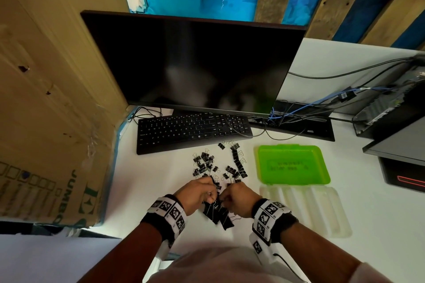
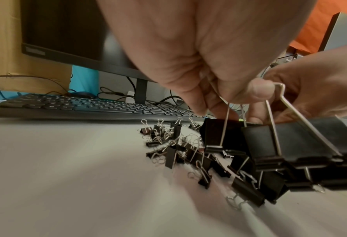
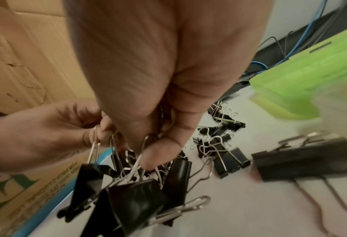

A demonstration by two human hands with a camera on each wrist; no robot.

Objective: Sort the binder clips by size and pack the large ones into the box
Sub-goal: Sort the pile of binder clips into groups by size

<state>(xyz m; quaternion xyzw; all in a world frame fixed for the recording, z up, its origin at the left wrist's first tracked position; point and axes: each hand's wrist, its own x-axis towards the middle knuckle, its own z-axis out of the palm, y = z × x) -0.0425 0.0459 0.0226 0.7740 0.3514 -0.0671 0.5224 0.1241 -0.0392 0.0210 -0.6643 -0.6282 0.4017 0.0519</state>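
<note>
Large binder clips (image 1: 217, 211): bunched at lower centre of the head view, hanging by wire handles.
Left hand (image 1: 197, 193): fingers pinch handles.
Right hand (image 1: 239, 197): fingers pinch handles.
Small clips (image 1: 204, 164): scattered on tabletop (image 1: 368, 213).
Green box (image 1: 293, 164): right of centre, no clips inside.

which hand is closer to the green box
Right. The right hand works the large clips just left of the green box; the left hand is farther left.
</note>
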